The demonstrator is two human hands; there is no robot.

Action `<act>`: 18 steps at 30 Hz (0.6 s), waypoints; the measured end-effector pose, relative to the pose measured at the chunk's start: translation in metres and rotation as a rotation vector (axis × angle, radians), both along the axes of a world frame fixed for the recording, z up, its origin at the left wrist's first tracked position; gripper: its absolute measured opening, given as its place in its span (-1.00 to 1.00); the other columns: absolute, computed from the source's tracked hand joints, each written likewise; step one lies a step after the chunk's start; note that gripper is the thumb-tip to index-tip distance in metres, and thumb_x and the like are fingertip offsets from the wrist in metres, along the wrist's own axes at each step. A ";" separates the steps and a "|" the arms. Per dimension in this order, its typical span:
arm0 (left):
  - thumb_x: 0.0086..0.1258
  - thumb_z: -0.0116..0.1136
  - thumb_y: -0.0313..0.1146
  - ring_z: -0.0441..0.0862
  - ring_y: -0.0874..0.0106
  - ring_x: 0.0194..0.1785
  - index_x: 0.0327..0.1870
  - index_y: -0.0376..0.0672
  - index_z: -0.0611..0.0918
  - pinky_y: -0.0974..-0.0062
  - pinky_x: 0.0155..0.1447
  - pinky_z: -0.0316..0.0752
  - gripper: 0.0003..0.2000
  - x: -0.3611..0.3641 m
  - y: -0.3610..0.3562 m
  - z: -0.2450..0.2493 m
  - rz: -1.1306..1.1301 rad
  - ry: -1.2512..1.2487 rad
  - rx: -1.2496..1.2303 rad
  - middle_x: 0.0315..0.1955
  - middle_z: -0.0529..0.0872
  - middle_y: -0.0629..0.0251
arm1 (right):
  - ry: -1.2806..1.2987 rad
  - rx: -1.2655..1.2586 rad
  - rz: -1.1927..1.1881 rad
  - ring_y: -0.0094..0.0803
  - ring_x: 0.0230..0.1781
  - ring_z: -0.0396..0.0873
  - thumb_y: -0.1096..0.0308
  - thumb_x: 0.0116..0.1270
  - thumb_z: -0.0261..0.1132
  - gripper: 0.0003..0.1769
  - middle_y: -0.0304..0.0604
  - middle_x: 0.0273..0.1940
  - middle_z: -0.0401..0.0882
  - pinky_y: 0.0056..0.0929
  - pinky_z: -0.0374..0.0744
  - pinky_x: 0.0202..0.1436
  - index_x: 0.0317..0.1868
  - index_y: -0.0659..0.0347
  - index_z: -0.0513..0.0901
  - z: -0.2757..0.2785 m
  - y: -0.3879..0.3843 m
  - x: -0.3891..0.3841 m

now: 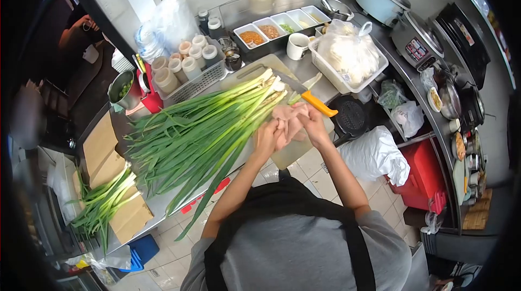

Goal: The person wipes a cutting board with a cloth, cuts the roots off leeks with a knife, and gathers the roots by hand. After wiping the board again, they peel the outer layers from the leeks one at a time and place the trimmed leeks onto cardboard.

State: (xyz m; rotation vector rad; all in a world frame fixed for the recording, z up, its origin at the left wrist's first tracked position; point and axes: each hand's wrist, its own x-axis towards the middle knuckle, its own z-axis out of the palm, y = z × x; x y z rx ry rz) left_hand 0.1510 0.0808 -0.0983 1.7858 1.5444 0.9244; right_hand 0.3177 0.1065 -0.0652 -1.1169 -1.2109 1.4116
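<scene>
My left hand (265, 137) and my right hand (314, 123) are both closed on a crumpled pink cloth (287, 124), bunched between them over the front of a pale cutting board (284, 158). A big heap of green onions (198, 117) lies left of the cloth, white root ends towards the back right and green tops fanned out to the left. Just beyond my right hand rests a knife with an orange handle (321, 105). Its blade points back left beside the white ends. A trimmed piece of onion (312, 81) lies near the blade.
A smaller green onion bunch (111, 196) lies on cardboard (133, 220) at left. Behind are a basket of squeeze bottles (190, 84), topping trays (269, 29), a white mug (297, 46) and a basket with a plastic bag (347, 55). A person's hand (84, 22) shows far left.
</scene>
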 end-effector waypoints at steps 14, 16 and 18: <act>-0.10 0.45 -0.30 0.38 0.23 -0.03 -0.17 -0.06 0.54 0.25 -0.04 0.23 -0.58 -0.099 -0.001 0.008 0.345 0.632 0.139 -0.17 0.47 0.27 | -1.424 0.466 -0.249 -0.04 0.15 0.31 0.31 0.02 0.31 -0.40 0.03 0.06 0.39 0.08 0.23 0.22 0.13 0.23 0.43 -0.101 0.068 0.067; -0.13 0.47 -0.30 0.38 0.24 -0.03 -0.19 -0.06 0.54 0.25 -0.03 0.22 -0.57 -0.101 0.002 0.004 0.347 0.628 0.113 -0.16 0.48 0.28 | -1.361 0.608 -0.335 -0.05 0.13 0.31 0.28 0.01 0.33 -0.41 0.01 0.03 0.38 0.06 0.28 0.15 0.11 0.22 0.45 -0.068 0.052 0.054; -0.15 0.47 -0.28 0.40 0.24 -0.04 -0.19 -0.04 0.55 0.25 -0.04 0.24 -0.56 -0.103 0.003 0.006 0.336 0.589 0.027 -0.19 0.49 0.30 | -1.280 0.586 -0.275 -0.05 0.10 0.32 0.24 0.00 0.36 -0.43 0.00 0.00 0.38 0.02 0.32 0.09 0.07 0.20 0.47 -0.046 0.033 0.043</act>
